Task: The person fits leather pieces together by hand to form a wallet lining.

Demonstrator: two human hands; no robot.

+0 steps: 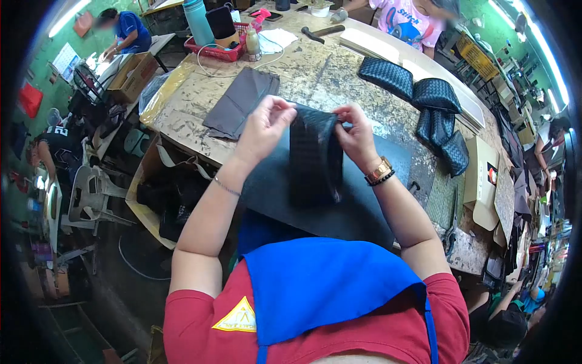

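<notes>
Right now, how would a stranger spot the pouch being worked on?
Find the big table, then the dark mat on it. Over that, left fingers and right fingers hold the black woven pouch. The other woven pieces lie farther right; only this one is held.

The pouch (308, 159) is black and weave-patterned.

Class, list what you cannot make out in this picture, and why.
All in the head view:
Back of the black woven piece: hidden by its near side.
Tabletop under the dark board: covered by it.
Print on the wall chart: too small.
Face of the pink-shirted co-worker: blurred.
</notes>
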